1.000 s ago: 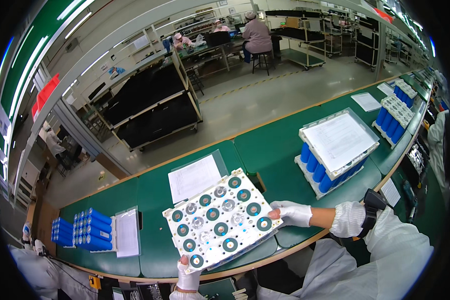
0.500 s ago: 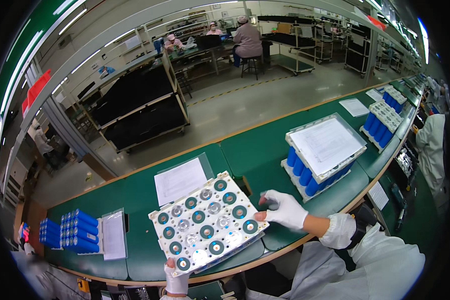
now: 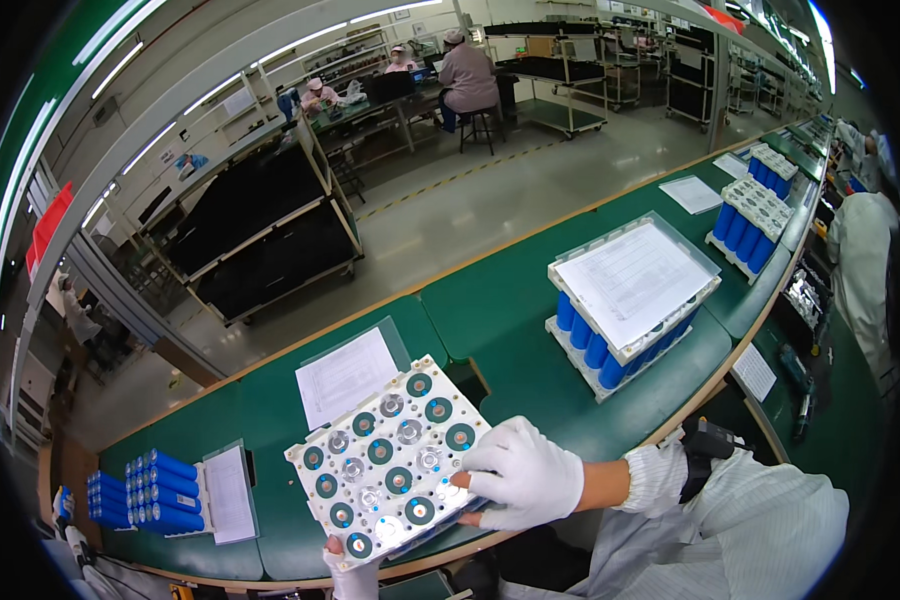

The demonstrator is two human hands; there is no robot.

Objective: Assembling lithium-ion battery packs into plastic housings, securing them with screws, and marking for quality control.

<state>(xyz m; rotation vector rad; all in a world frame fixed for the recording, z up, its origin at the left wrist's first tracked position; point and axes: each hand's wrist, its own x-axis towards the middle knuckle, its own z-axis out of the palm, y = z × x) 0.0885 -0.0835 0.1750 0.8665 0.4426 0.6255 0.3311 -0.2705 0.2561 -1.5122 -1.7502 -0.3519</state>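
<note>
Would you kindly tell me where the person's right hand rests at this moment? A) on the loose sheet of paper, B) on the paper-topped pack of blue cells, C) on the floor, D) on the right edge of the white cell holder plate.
D: the gloved right hand lies on the right edge of the white cell holder plate, while the left hand grips its near corner.

The green bench (image 3: 510, 330) has bare surface between the white cell holder (image 3: 385, 460) and the covered battery pack (image 3: 630, 300); a hand can pass there toward 12 o'clock. At 11 o'clock of the holder a paper sheet (image 3: 345, 378) lies flat, it blocks little. At 9 o'clock a gap of bench, then blue cells (image 3: 150, 492) with a paper (image 3: 230, 492). The right hand (image 3: 520, 475) closes the 3 o'clock side, the left hand (image 3: 352, 575) the 6 o'clock edge.
</note>
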